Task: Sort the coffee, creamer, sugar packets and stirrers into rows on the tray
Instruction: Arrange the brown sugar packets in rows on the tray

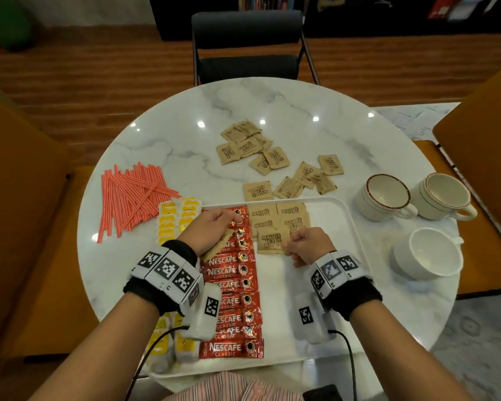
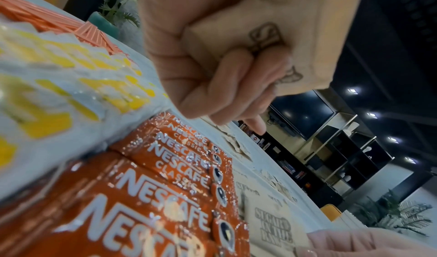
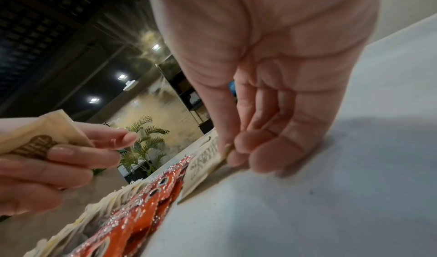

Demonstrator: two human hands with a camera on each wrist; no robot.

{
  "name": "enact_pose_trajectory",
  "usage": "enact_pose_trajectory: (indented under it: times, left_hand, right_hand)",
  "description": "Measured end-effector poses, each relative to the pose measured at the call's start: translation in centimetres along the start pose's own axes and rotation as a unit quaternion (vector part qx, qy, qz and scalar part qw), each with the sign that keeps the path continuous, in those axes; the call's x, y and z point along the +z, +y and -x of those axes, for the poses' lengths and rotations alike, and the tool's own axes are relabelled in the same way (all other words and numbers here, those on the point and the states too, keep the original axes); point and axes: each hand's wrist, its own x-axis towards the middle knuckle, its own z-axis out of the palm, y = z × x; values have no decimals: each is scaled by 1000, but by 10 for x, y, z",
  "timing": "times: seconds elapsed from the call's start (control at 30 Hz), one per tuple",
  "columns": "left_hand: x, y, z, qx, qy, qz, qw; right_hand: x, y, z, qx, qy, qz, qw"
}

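Cups (image 1: pixel 382 196): three; tray (image 1: pixel 339 215): one.

From my seat: Nescafe sachets (image 1: pixel 231 299) are glossy red foil, sugar packets (image 1: pixel 273 240) matt brown paper, tray (image 1: pixel 344 227) smooth white plastic, table (image 1: pixel 272 111) polished marble-look, cups (image 1: pixel 385 198) glazed ceramic.

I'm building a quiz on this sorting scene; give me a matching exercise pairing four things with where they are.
Things:
1. red Nescafe coffee sachets
2. orange striped stirrer sticks
3. white ceramic cups
4. brown sugar packet pinched by the right hand

Places:
A. in a loose pile on the marble table, left of the tray
B. on the table, right of the tray
C. in a column on the white tray
D. on the tray, right of the coffee

Pairs: 1-C, 2-A, 3-B, 4-D
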Motion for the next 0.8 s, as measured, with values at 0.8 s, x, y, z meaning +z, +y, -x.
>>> enact_pose_trajectory:
  times: [0.8]
  left_hand:
    - [0, -5, 0, -48, -24, 67, 996]
  right_hand:
    - [7, 0, -5, -26, 46, 20, 998]
